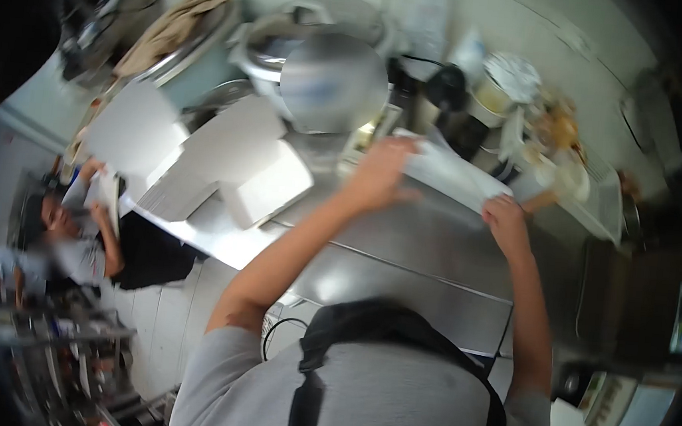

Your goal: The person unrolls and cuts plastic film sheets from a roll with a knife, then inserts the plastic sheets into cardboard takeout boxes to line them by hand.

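Over the metal surface (386, 253), a white roll (458, 174) is held.
Its right end is clamped by the right hand (505, 214); whether the blurred left hand (382, 174) is closed on the other cannot be told. White boxes (275, 184) are set farther left.

Steel counter (443, 241): bright, glare pooling toward my left
My left hand (380, 176): smeared by motion blur
Round grey shape (333, 84): too blurred for me to read
Frame edges: bowed, falling to black
Light: probably overhead
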### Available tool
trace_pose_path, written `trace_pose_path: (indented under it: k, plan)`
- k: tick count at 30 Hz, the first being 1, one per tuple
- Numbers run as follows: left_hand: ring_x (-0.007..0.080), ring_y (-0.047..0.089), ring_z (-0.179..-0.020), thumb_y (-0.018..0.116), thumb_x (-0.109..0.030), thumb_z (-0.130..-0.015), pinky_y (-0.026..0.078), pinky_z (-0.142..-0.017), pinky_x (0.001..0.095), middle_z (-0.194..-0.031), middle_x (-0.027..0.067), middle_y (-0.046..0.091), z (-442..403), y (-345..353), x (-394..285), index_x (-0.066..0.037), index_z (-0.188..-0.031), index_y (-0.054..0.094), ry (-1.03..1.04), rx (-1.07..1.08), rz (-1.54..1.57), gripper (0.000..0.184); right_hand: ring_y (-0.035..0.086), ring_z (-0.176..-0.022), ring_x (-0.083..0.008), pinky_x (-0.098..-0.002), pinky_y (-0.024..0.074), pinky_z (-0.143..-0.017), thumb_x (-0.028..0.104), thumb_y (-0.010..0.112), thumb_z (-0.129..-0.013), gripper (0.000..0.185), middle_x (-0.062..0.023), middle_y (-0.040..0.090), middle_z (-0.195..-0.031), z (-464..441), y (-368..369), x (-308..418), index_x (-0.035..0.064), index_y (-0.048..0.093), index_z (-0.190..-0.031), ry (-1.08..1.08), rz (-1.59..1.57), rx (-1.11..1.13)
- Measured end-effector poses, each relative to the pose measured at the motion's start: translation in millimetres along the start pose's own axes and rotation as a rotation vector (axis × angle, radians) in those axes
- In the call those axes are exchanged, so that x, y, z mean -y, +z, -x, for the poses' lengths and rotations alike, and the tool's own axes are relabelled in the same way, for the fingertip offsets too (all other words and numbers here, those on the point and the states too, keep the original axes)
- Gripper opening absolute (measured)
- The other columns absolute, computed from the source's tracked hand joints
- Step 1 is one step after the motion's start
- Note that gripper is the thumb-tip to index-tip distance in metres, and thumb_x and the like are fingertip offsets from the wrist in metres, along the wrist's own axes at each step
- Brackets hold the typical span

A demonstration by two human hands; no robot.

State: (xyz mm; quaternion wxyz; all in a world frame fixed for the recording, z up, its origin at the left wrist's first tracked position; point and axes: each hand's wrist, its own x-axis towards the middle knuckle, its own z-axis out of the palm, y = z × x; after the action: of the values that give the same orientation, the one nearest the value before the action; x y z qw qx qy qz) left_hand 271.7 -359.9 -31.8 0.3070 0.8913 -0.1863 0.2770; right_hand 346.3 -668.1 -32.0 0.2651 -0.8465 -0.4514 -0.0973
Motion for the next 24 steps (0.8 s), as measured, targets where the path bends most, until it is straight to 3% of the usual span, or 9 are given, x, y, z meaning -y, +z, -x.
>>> trace_pose_path:
  k: [2, 3, 5, 8, 12, 15, 18, 20, 24]
  plan:
    - [0.0335, 0.054, -0.116, 0.064, -0.009, -0.078, 0.041, -0.102, 0.0448, -0.121, 0.0141, 0.059, -9, 31, -13, -0.009, -0.128, 0.051, 0.038, 0.227, -0.149, 0.052, 0.052, -0.07, -0.0343, -0.0405, 0.0427, -0.065, -0.002, 0.062, -0.066, 0.013, -0.0151, 0.048, -0.067, -10, 3, 12, 0.0032, 0.05, -0.067, -0.177, 0.029, -0.084]
    - [0.0304, 0.051, -0.122, 0.071, -0.011, -0.072, 0.047, -0.096, 0.045, -0.13, 0.0105, 0.054, -18, 53, -8, -0.016, -0.13, 0.05, 0.173, 0.185, -0.172, 0.063, 0.052, -0.07, -0.0351, -0.0431, 0.0423, -0.063, -0.002, 0.063, -0.065, 0.014, -0.0156, 0.05, -0.069, -6, 6, 6, 0.0023, 0.049, -0.066, -0.206, 0.054, -0.081]
    - [0.0297, 0.06, -0.109, 0.056, -0.016, -0.084, 0.043, -0.102, 0.0445, -0.121, 0.0085, 0.058, -40, 67, -32, -0.015, -0.117, 0.058, 0.503, 0.114, -0.265, 0.033, 0.058, -0.079, -0.036, -0.0454, 0.0451, -0.069, -0.004, 0.061, -0.065, 0.011, -0.0162, 0.056, -0.076, -3, 2, 3, 0.0017, 0.052, -0.064, -0.172, 0.026, 0.095]
    - [0.0216, 0.063, -0.094, 0.062, -0.017, -0.078, 0.033, -0.107, 0.0484, -0.081, 0.0011, 0.065, -43, 88, -47, -0.014, -0.094, 0.062, 0.756, 0.114, -0.317, 0.016, 0.06, -0.086, -0.0336, -0.0438, 0.0464, -0.077, -0.005, 0.059, -0.066, 0.008, -0.0154, 0.056, -0.076, 8, -4, 32, -0.0002, 0.059, -0.072, -0.107, 0.035, 0.084]
    - [0.0194, 0.064, -0.075, 0.064, -0.015, -0.072, 0.033, -0.104, 0.0436, -0.06, -0.0015, 0.062, -54, 85, 4, -0.018, -0.069, 0.064, 0.666, 0.314, -0.631, 0.003, 0.057, -0.078, -0.0328, -0.0451, 0.046, -0.075, -0.01, 0.056, -0.074, 0.019, -0.016, 0.055, -0.075, 22, -19, 29, 0.0, 0.066, -0.087, -0.042, 0.045, 0.124]
    - [0.0188, 0.064, -0.072, 0.068, -0.021, -0.068, 0.035, -0.098, 0.0439, -0.063, 0.001, 0.065, -42, 58, 62, -0.017, -0.063, 0.064, 0.532, 0.342, -0.769, 0.007, 0.055, -0.07, -0.0302, -0.0435, 0.0462, -0.069, -0.013, 0.053, -0.076, 0.031, -0.0159, 0.052, -0.071, 27, -14, 25, 0.0026, 0.07, -0.098, 0.312, -0.007, -0.146]
    - [0.0207, 0.066, -0.075, 0.071, -0.025, -0.069, 0.045, -0.083, 0.04, -0.069, 0.0011, 0.068, -38, -1, 69, -0.019, -0.07, 0.07, 0.196, 0.448, -0.507, 0.006, 0.06, -0.071, -0.0265, -0.0377, 0.0487, -0.069, -0.014, 0.053, -0.075, 0.041, -0.0148, 0.058, -0.075, 19, -25, 27, 0.0045, 0.07, -0.107, 0.471, 0.019, -0.171]
    - [0.022, 0.066, -0.078, 0.072, -0.027, -0.071, 0.049, -0.074, 0.0382, -0.073, 0.0005, 0.069, -29, -23, 65, -0.02, -0.075, 0.072, -0.049, 0.43, -0.229, 0.008, 0.063, -0.077, -0.0249, -0.0353, 0.0499, -0.071, -0.013, 0.055, -0.076, 0.043, -0.0142, 0.064, -0.082, 22, -24, 3, 0.0043, 0.069, -0.112, 0.272, 0.021, -0.239]
    - [0.0223, 0.067, -0.081, 0.071, -0.025, -0.076, 0.05, -0.066, 0.037, -0.079, -0.001, 0.069, -7, -59, 33, -0.021, -0.078, 0.073, -0.129, 0.312, -0.132, 0.006, 0.066, -0.088, -0.0223, -0.0321, 0.0508, -0.077, -0.009, 0.059, -0.08, 0.035, -0.0126, 0.07, -0.094, 23, -39, 1, 0.0013, 0.07, -0.111, 0.25, -0.079, -0.331]
